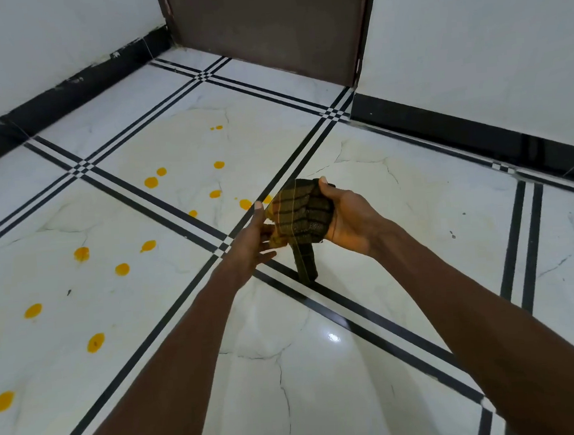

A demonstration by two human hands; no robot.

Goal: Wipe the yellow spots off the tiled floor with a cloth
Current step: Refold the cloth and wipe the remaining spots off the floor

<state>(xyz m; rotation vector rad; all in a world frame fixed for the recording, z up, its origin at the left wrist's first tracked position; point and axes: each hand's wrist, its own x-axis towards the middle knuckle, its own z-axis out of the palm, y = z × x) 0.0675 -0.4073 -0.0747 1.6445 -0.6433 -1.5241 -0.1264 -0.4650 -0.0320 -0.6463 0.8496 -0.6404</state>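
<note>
Right hand [347, 216] grips one cloth [304, 212] | left hand [254, 238] open, touching it | yellow spots [122, 269]: about sixteen

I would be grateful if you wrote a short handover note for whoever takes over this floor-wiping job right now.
Right hand: grips the bunched striped cloth, held in the air above the floor, one end hanging down.
Left hand: fingers straight, touching the cloth's near side.
Yellow spots: scattered over the white tiles to the left and ahead, from the near left edge up toward the brown door.
Done: no wiping can be confirmed; many spots remain.
Left: bring the cloth down and wipe every spot.
</note>
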